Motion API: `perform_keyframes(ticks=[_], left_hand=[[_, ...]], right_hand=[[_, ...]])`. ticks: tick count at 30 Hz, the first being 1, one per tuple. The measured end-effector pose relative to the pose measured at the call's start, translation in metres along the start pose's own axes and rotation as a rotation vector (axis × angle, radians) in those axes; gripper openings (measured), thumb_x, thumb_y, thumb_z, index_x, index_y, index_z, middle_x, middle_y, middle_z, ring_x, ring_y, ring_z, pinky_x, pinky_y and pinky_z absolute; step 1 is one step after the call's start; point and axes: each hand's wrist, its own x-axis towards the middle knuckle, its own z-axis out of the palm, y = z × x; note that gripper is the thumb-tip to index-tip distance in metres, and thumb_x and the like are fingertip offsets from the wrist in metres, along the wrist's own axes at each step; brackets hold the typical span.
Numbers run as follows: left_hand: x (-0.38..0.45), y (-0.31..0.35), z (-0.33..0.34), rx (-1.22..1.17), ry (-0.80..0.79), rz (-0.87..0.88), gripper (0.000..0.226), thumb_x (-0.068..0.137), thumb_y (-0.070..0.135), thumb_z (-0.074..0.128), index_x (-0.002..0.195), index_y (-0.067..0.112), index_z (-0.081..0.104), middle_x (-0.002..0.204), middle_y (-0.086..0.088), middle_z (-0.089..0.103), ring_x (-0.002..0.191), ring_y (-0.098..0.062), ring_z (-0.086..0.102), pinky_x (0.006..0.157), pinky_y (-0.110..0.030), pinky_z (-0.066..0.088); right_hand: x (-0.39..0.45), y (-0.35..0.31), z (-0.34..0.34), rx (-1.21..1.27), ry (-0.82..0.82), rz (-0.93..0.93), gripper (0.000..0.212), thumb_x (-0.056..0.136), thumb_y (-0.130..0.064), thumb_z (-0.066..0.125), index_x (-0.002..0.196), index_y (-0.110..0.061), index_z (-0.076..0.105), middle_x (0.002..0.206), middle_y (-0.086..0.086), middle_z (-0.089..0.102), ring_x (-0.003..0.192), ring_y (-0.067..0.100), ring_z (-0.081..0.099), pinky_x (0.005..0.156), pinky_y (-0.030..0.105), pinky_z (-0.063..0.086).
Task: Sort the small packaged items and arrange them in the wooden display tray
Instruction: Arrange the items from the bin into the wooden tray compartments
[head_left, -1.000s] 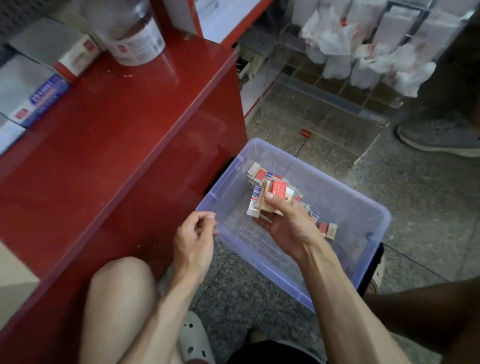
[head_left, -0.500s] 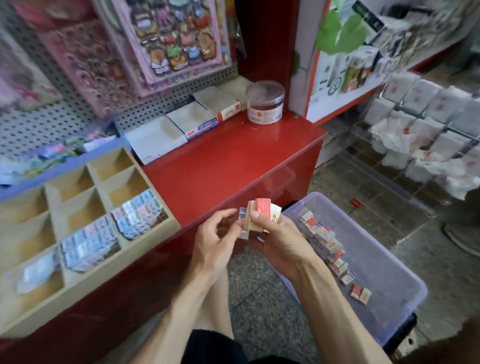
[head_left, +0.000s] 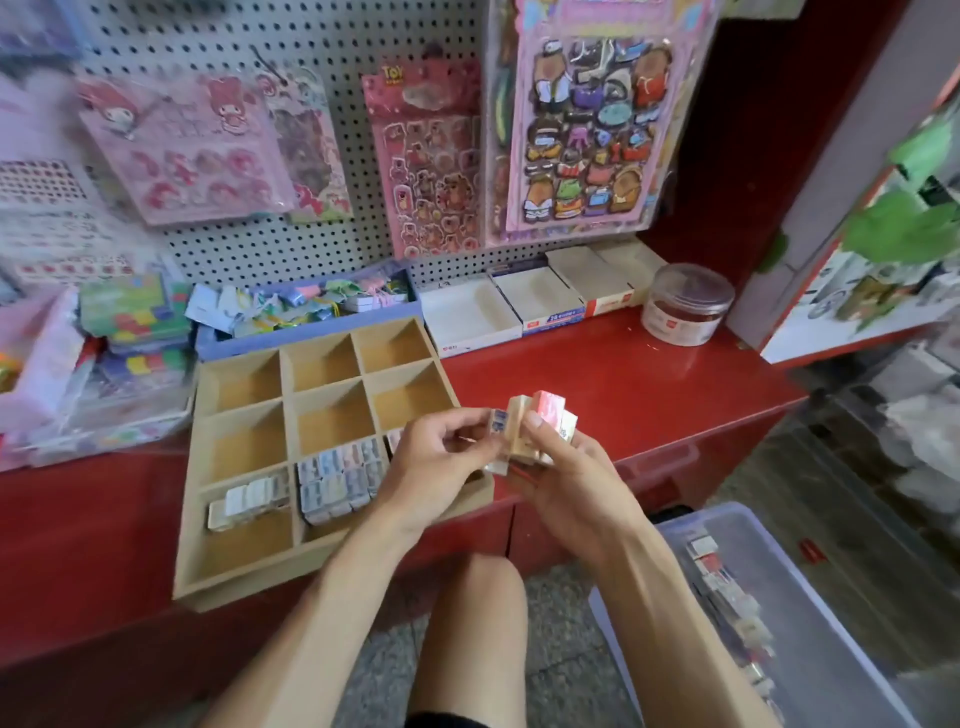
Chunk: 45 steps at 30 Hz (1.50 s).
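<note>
A wooden display tray (head_left: 244, 566) with nine compartments lies on the red counter. Its front row holds white packets (head_left: 247, 501) on the left and a block of blue-grey packets (head_left: 340, 480) in the middle. My right hand (head_left: 563, 480) grips a bundle of small packaged items (head_left: 540, 421), red, tan and white, just above the tray's front right corner. My left hand (head_left: 434, 462) pinches one blue-and-white packet (head_left: 497, 421) at the bundle's left side. More packets (head_left: 727, 592) lie in a clear plastic bin (head_left: 841, 644) on the floor at lower right.
A pegboard with sticker sheets (head_left: 582, 119) rises behind the counter. White boxes (head_left: 535, 306) and a round clear jar (head_left: 685, 304) stand at the back right. A blue tray of clips (head_left: 306, 306) and stacked goods (head_left: 130, 332) sit at the left. My knee (head_left: 467, 623) is below.
My view swung up from the floor bin to the counter. My right hand lifted the bundle of packets out of the bin, and my left hand came in to pinch one packet.
</note>
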Motion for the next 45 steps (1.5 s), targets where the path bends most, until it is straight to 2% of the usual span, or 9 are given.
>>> perform_keyframes(ticks=[3,7,11,13,20,27,34,40,45], left_hand=[[0.013,0.005,-0.018,-0.081,0.055,-0.052,0.018,0.086,0.018,0.073,0.104,0.023,0.074,0.089,0.0,0.072,0.065,-0.005,0.06,0.057,-0.018,0.044],[0.029,0.009,-0.036,-0.132,0.158,-0.079,0.016,0.085,0.008,0.072,0.1,0.014,0.07,0.083,-0.005,0.07,0.059,-0.002,0.058,0.053,-0.014,0.042],[0.038,0.007,-0.069,-0.082,0.261,-0.081,0.027,0.085,0.003,0.07,0.104,0.021,0.064,0.089,-0.009,0.071,0.066,-0.012,0.062,0.06,-0.03,0.05],[0.045,0.002,-0.091,0.012,0.305,-0.055,0.033,0.085,0.003,0.069,0.105,0.029,0.063,0.09,-0.004,0.072,0.072,-0.013,0.063,0.062,-0.03,0.049],[0.063,-0.033,-0.186,0.4,0.387,-0.071,0.034,0.083,-0.001,0.065,0.086,0.033,0.06,0.087,0.004,0.07,0.082,-0.02,0.068,0.084,-0.043,0.055],[0.078,-0.054,-0.238,0.558,0.444,-0.102,0.034,0.083,0.001,0.064,0.083,0.034,0.056,0.092,0.003,0.069,0.086,-0.02,0.067,0.084,-0.041,0.055],[0.126,-0.069,-0.236,0.762,0.498,-0.071,0.015,0.085,0.009,0.071,0.089,0.019,0.06,0.085,0.001,0.067,0.086,-0.023,0.063,0.069,-0.031,0.045],[0.152,-0.082,-0.239,0.822,0.589,0.0,0.019,0.08,0.011,0.077,0.095,0.015,0.065,0.1,-0.008,0.067,0.091,-0.027,0.064,0.08,-0.039,0.051],[0.151,-0.081,-0.236,0.885,0.588,-0.001,0.033,0.083,0.015,0.075,0.113,0.014,0.06,0.108,-0.008,0.065,0.099,-0.028,0.062,0.079,-0.037,0.048]], right_hand=[[0.018,0.001,0.018,0.01,0.009,0.017,0.058,0.081,-0.023,0.069,0.124,0.014,0.058,0.109,0.028,0.068,0.092,0.031,0.069,0.081,0.036,0.06],[0.047,0.002,0.04,-0.001,0.082,0.036,0.045,0.075,-0.028,0.071,0.11,0.0,0.064,0.09,0.013,0.07,0.075,0.018,0.069,0.075,0.03,0.052],[0.071,0.004,0.055,0.027,0.104,0.064,0.043,0.075,-0.028,0.071,0.109,-0.003,0.065,0.085,0.009,0.069,0.078,0.019,0.064,0.076,0.031,0.051],[0.08,0.007,0.061,0.018,0.088,0.075,0.043,0.075,-0.028,0.072,0.109,-0.003,0.066,0.086,0.009,0.071,0.079,0.019,0.065,0.077,0.031,0.05],[0.111,0.031,0.081,-0.067,0.048,0.123,0.053,0.074,-0.034,0.075,0.117,-0.007,0.063,0.095,0.011,0.061,0.078,0.018,0.061,0.071,0.029,0.05],[0.121,0.048,0.099,-0.085,-0.001,0.182,0.066,0.076,-0.031,0.074,0.133,-0.002,0.058,0.098,0.009,0.067,0.083,0.018,0.065,0.08,0.033,0.052],[0.129,0.056,0.102,-0.126,-0.021,0.192,0.04,0.077,-0.029,0.072,0.111,-0.009,0.066,0.093,0.009,0.066,0.085,0.021,0.065,0.086,0.038,0.05],[0.137,0.062,0.099,-0.108,-0.042,0.209,0.014,0.079,-0.026,0.074,0.089,-0.018,0.079,0.092,0.008,0.071,0.083,0.021,0.067,0.085,0.039,0.049],[0.137,0.063,0.104,-0.063,-0.079,0.223,0.028,0.082,-0.025,0.07,0.105,-0.009,0.073,0.093,0.009,0.07,0.078,0.018,0.066,0.08,0.035,0.049]])
